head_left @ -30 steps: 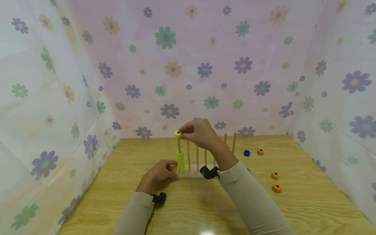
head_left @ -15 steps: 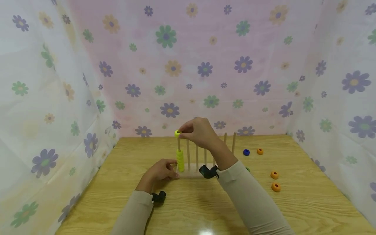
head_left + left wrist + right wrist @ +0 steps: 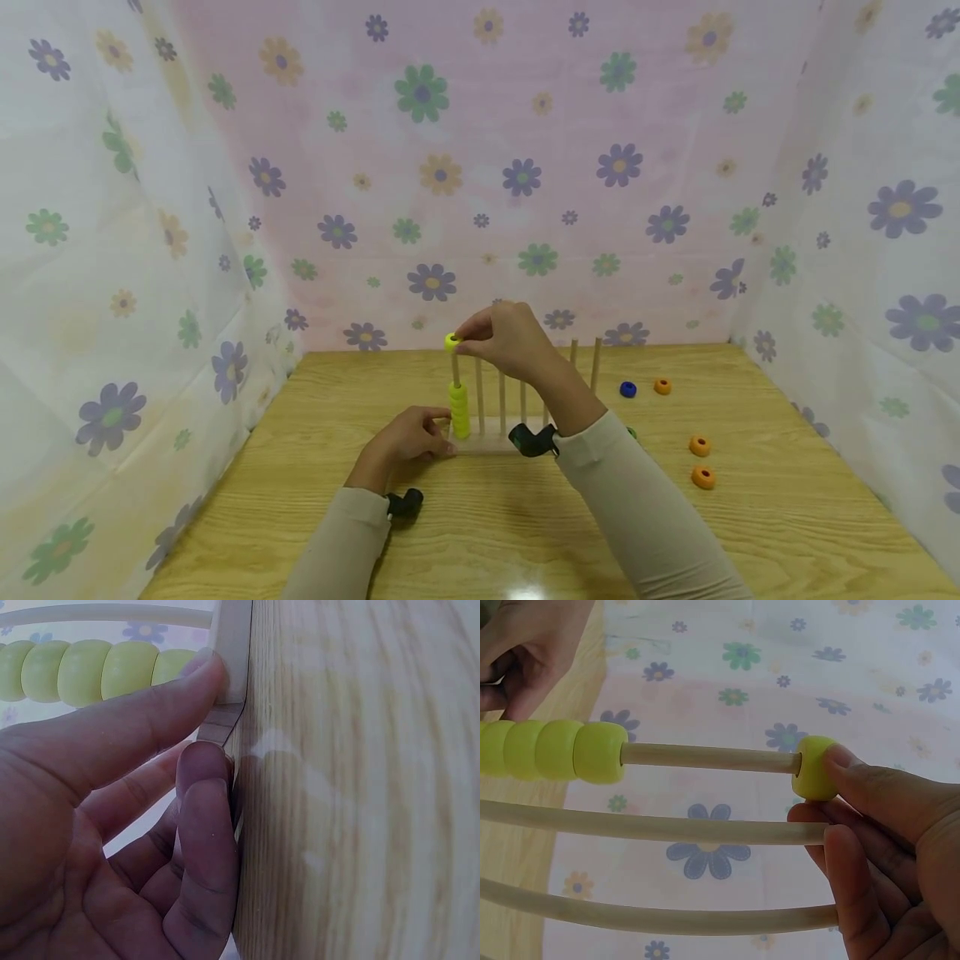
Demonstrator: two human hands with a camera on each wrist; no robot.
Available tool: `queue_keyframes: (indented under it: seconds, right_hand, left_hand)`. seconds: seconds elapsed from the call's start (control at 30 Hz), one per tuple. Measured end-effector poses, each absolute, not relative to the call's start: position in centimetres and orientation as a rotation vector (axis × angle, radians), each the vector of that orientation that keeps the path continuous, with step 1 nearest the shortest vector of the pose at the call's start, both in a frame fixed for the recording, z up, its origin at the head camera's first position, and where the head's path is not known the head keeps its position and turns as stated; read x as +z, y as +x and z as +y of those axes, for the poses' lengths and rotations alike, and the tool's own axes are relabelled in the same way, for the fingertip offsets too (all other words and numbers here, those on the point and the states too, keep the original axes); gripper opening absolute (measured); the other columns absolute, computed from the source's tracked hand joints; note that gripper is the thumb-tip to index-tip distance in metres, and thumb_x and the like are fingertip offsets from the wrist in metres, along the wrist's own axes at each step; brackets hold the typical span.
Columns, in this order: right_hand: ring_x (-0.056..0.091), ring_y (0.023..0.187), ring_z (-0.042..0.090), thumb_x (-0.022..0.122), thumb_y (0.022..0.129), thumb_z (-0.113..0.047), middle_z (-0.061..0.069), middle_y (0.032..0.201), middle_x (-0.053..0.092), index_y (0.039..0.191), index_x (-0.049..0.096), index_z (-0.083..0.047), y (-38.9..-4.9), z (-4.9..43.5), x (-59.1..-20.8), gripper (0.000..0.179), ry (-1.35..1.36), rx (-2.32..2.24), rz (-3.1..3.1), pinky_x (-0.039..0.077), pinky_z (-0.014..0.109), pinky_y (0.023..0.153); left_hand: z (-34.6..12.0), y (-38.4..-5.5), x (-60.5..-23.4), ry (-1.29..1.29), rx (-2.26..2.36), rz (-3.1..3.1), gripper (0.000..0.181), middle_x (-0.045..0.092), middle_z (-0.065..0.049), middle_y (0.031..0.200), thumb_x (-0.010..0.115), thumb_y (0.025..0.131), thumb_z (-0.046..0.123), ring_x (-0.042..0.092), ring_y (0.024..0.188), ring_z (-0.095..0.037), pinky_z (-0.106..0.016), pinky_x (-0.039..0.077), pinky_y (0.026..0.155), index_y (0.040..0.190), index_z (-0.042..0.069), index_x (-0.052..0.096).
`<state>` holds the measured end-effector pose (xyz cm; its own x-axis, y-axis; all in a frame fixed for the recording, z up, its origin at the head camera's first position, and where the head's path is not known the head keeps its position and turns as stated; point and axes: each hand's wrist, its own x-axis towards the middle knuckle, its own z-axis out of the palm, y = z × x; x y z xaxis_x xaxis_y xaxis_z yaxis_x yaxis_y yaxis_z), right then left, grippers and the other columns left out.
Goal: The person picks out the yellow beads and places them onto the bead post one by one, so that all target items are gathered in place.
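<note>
My right hand [image 3: 513, 340] pinches a yellow bead [image 3: 815, 768] between thumb and fingers at the top of the leftmost peg. The peg's tip sits in the bead's hole. Lower on that peg [image 3: 709, 757], several yellow beads [image 3: 459, 412] are stacked against each other, with bare wood between. The wooden peg rack [image 3: 487, 446] stands upright on the table. At its left end, my left hand [image 3: 411, 435] grips the base, thumb on the base [image 3: 231, 652] and the other fingers curled beside its end. My right hand and forearm hide part of the middle pegs.
Right of the rack lie a blue bead [image 3: 627, 389] and several orange beads [image 3: 702, 477] on the wooden table [image 3: 480, 525]. A green bead [image 3: 632, 432] shows partly behind the right sleeve. Flowered cloth [image 3: 480, 167] surrounds the table at the back and sides.
Both hands, the rack and the beads keep their places. The head view has only shifted very slightly.
</note>
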<state>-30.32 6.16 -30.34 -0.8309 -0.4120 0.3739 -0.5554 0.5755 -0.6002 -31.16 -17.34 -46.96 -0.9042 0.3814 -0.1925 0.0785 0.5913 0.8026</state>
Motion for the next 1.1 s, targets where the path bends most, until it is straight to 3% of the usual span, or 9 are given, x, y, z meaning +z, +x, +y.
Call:
queue_keyframes:
  seconds: [1.1]
  right_hand:
    - [0.073,0.086,0.006,0.082,0.092,-0.029,-0.008,0.096,0.079,0.101,0.083,-0.020,-30.25,6.22,-30.54,0.013,0.816,1.074,-2.593,0.061,0.031,0.077]
  left_hand:
    - [-17.30,-31.11,-47.00,0.382,1.271,2.461,0.078,0.066,-0.008,0.096,0.086,0.086,0.019,0.064,0.078,-0.018,-0.034,0.059,0.072,0.154,0.006,0.049]
